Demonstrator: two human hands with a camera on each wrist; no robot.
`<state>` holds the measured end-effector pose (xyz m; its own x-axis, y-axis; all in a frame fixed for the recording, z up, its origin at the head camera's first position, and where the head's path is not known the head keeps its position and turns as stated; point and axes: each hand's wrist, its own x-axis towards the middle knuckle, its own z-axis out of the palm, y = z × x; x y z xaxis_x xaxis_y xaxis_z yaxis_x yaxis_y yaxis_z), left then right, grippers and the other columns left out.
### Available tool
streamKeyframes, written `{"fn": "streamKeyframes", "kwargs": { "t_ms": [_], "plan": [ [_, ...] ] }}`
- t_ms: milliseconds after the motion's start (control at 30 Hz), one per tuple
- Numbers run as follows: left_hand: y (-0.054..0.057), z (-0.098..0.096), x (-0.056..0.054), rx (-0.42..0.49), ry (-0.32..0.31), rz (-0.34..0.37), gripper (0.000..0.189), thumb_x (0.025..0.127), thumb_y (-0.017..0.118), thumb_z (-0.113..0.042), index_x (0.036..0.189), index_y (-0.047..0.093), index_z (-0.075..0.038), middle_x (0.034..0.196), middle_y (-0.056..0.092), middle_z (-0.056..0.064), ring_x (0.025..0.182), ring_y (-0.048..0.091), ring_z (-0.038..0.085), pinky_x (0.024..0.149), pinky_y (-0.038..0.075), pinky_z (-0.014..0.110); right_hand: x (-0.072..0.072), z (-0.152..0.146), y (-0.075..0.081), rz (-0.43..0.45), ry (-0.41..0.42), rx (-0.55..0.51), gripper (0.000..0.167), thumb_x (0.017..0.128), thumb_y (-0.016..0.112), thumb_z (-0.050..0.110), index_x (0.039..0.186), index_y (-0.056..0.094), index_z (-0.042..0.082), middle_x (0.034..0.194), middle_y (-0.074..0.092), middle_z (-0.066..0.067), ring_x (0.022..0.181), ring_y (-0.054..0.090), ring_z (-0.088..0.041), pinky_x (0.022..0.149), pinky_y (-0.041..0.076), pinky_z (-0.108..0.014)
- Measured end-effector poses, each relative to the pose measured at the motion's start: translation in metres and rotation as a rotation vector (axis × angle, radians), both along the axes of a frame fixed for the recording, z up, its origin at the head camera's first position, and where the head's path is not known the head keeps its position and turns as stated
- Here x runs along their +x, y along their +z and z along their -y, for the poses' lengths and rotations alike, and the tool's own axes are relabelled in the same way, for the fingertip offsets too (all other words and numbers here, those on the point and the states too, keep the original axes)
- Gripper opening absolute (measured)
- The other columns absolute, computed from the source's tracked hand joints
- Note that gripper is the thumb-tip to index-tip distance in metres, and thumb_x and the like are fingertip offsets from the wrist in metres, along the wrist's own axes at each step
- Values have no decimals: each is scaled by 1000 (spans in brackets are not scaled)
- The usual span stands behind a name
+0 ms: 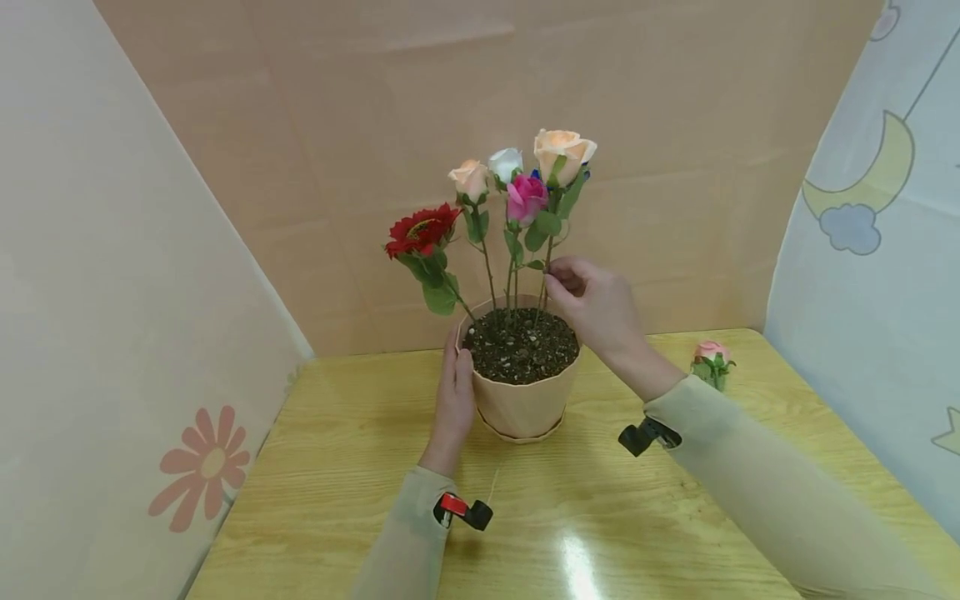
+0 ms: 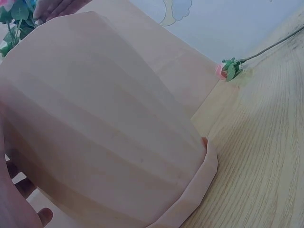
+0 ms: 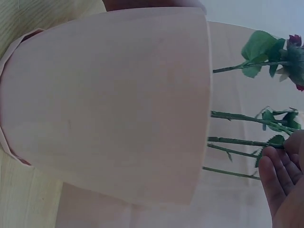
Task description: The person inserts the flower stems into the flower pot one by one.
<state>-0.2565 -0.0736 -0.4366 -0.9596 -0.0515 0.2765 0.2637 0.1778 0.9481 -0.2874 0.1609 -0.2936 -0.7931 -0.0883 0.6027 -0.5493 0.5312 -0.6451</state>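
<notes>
A pale peach flower pot (image 1: pixel 525 404) full of dark soil (image 1: pixel 517 354) stands on the table. My left hand (image 1: pixel 453 396) lies along its left wall, fingers pointing up and touching it. With thumb and fingertips, my right hand (image 1: pixel 600 308) pinches the stem of the large peach rose (image 1: pixel 564 157), above the pot's right rim. Also standing in the soil are a red flower (image 1: pixel 422 231) leaning left, a smaller peach rose (image 1: pixel 470 181), a white rose (image 1: pixel 506 163) and a magenta rose (image 1: pixel 527 200). Blue petals (image 1: pixel 587 174) show partly behind the large rose.
A pink rose (image 1: pixel 711 353) lies on the wooden table (image 1: pixel 360 467) to the right, its stem (image 2: pixel 273 46) stretching along the tabletop in the left wrist view. A scalloped saucer (image 1: pixel 522 438) sits under the pot. Behind the table hangs a tan backdrop (image 1: pixel 337 167).
</notes>
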Motion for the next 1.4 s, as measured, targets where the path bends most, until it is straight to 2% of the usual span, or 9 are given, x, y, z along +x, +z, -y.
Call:
{"fn": "streamKeyframes", "kwargs": {
  "t_ms": [200,467,800,1033,1167,1400],
  "plan": [
    [1,-3,0,0,0,9,60,123,32,-44,179,15,-35,184,13,0,168,16,28,133,19,57,-10,10,-7,10,7,26,17,106,75,12,118,80,0,105,81,-14,91,76,-28,82,62,-48],
    [5,-6,1,-10,-1,-5,61,123,32,-42,179,16,-29,184,16,4,166,21,30,132,21,57,-16,16,-13,52,15,37,17,108,74,12,119,80,1,107,80,-13,92,75,-28,84,62,-48],
    [4,-7,1,-18,-3,-17,59,123,31,-43,179,16,-33,183,17,-1,166,22,30,132,22,59,-17,19,-24,54,19,107,21,109,73,17,119,79,0,106,81,-12,92,77,-29,84,63,-49],
    [5,-6,2,-25,1,-22,59,123,31,-41,179,15,-31,184,16,5,166,22,31,132,22,59,-17,20,-36,26,12,131,17,108,74,14,117,79,0,104,81,-12,89,77,-29,80,64,-47],
    [5,-6,2,-21,4,-15,59,123,31,-41,179,15,-31,184,16,2,166,21,27,132,21,56,-17,22,-40,3,18,146,15,107,75,10,116,78,-1,103,81,-13,87,77,-29,78,64,-47],
    [9,-8,7,-20,27,8,59,123,30,-39,179,16,-28,184,16,7,167,19,28,133,20,56,-17,21,-38,8,37,165,14,106,76,10,116,79,0,102,81,-13,85,77,-28,76,63,-47]
  ]
}}
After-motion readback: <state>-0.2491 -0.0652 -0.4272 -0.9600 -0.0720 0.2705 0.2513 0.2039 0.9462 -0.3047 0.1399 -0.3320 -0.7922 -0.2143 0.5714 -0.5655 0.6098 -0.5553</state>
